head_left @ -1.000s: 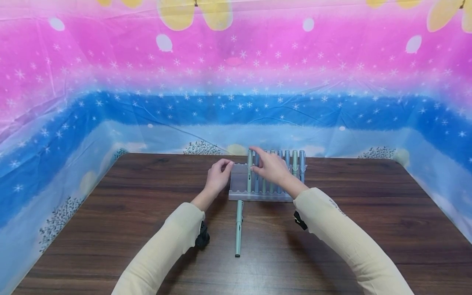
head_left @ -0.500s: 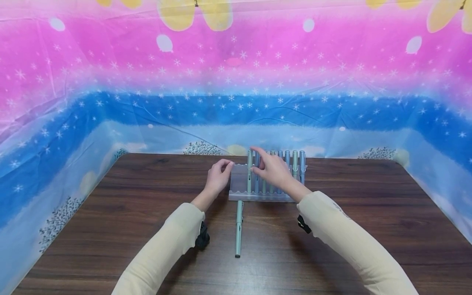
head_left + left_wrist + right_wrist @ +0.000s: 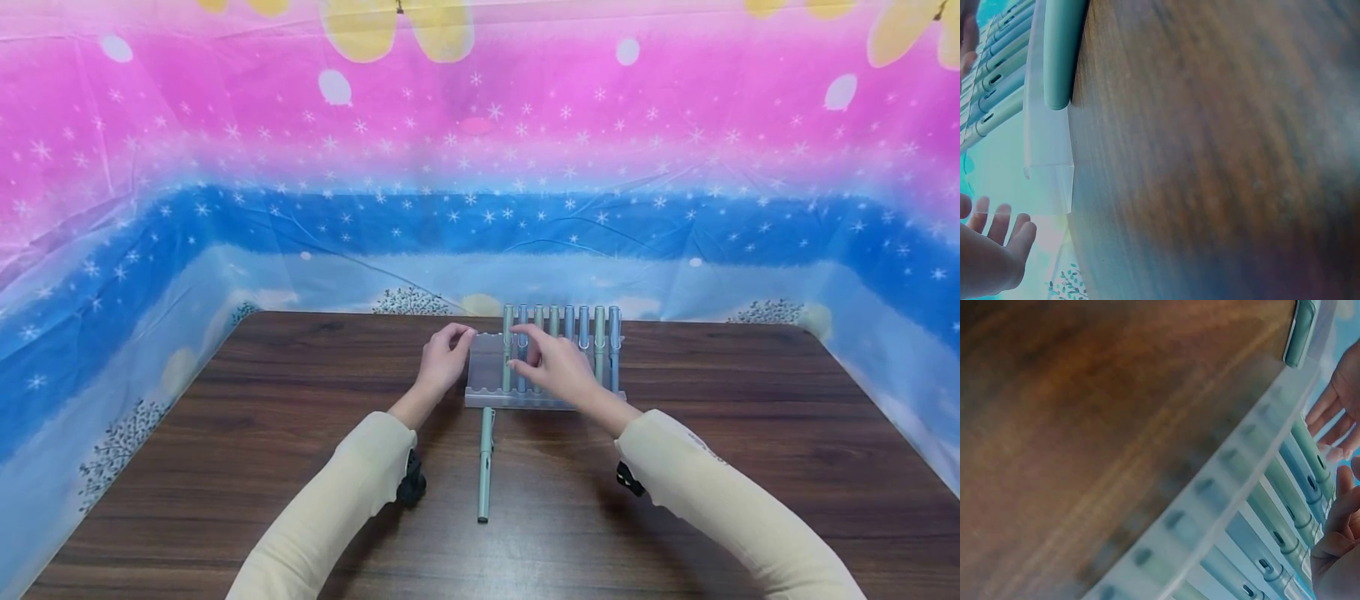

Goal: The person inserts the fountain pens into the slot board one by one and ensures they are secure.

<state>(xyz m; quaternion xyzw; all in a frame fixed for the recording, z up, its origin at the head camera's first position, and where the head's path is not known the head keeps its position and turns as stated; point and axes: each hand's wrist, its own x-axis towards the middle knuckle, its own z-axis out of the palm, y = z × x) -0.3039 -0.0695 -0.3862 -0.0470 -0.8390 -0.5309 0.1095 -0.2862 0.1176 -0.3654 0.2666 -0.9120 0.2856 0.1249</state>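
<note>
A clear pen rack (image 3: pixel 487 367) stands at the back of the table, with several green and blue capped pens (image 3: pixel 599 333) side by side in its slots. My left hand (image 3: pixel 444 357) pinches the rack's upper left edge; its fingers show by the clear panel in the left wrist view. My right hand (image 3: pixel 558 362) is in front of the pens, thumb and index finger spread apart with nothing between them. Their tips overlap the leftmost pale green pen (image 3: pixel 507 321) in the head view. Another green pen (image 3: pixel 486 467) lies on the table before the rack, cap toward it.
The dark wooden table (image 3: pixel 300 367) reaches back to a pink and blue snowflake-patterned cloth (image 3: pixel 480 217). The left part of the rack holds bare slots. A black wrist camera (image 3: pixel 630 479) sits under the right sleeve, and another one (image 3: pixel 412 479) under the left.
My right hand has drawn back and down from the pen tops, uncovering several caps. My left hand, the rack and the pen lying on the table stay where they were.
</note>
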